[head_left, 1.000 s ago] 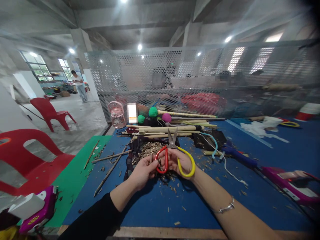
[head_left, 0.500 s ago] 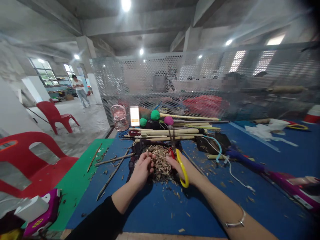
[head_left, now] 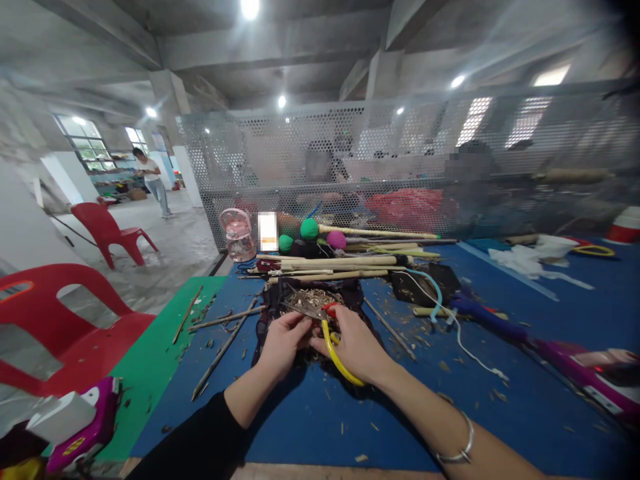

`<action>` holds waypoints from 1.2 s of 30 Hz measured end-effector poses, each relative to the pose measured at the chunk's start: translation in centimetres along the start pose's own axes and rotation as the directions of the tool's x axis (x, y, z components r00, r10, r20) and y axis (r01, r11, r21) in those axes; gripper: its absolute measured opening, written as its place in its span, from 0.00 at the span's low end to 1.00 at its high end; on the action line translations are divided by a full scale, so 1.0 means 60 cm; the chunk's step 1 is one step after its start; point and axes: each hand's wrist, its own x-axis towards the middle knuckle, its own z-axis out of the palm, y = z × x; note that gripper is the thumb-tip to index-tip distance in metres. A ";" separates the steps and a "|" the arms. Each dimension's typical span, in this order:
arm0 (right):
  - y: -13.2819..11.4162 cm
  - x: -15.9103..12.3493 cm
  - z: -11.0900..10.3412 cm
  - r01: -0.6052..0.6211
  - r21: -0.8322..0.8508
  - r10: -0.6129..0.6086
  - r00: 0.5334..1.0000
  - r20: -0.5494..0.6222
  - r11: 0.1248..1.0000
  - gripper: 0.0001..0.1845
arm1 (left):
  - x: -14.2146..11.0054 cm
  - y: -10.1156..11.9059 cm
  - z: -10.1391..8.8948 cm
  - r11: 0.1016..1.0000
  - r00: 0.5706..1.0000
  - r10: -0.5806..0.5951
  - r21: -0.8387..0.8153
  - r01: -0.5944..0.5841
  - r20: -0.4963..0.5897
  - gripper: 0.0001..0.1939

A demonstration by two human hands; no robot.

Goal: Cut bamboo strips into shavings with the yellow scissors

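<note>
My right hand [head_left: 353, 341] is wrapped around scissors [head_left: 341, 363] with yellow and red handles. Their dark blades point left, above a heap of chopped plant pieces [head_left: 317, 295] lying on dark cloth [head_left: 267, 313]. Close beside the blades, my left hand [head_left: 284, 341] has its fingertips pinched together. Whatever sits in that pinch is hidden or too small to name. The two hands nearly touch at the heap's near side.
Thin sticks [head_left: 225, 357] lie left on the blue tabletop [head_left: 310, 427]. Behind the heap are pale peeled sticks [head_left: 340, 263], green yarn balls [head_left: 309, 229] and a pink bottle [head_left: 239, 233]. A perforated metal screen [head_left: 280, 150] stands behind. A red chair [head_left: 75, 327] is at left.
The scissors have swung from pointing up and away to pointing left across the heap. My right hand has moved left, closer to my left hand.
</note>
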 end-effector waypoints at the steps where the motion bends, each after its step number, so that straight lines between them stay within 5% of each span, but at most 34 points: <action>1: 0.000 0.000 0.000 0.005 -0.018 -0.005 1.000 0.002 1.000 0.27 | 0.000 -0.001 0.000 1.000 1.000 0.011 0.017 -0.011 -0.006 0.19; 12: 0.000 -0.001 -0.001 0.035 -0.185 -0.041 0.999 -0.030 0.982 0.28 | -0.003 -0.008 -0.004 0.914 0.983 0.178 0.375 -0.152 -0.035 0.14; 17: 0.005 -0.001 0.006 -0.042 -0.204 0.056 0.996 0.062 0.978 0.23 | -0.008 -0.002 0.003 0.846 0.970 0.233 0.506 -0.167 -0.069 0.13; 26: 0.029 0.015 0.002 -0.029 -0.228 0.062 0.989 0.137 0.973 0.23 | -0.002 -0.017 -0.004 0.945 0.991 0.121 0.312 -0.096 -0.064 0.16; 32: 0.046 0.023 -0.003 -0.020 0.093 -0.005 0.966 0.259 0.996 0.22 | -0.002 -0.005 -0.007 0.934 0.993 0.116 0.344 -0.100 -0.029 0.17; 36: 0.046 0.025 -0.009 -0.023 0.086 0.001 0.970 0.244 0.996 0.20 | 0.000 -0.004 -0.008 0.961 0.997 0.073 0.270 -0.066 -0.015 0.17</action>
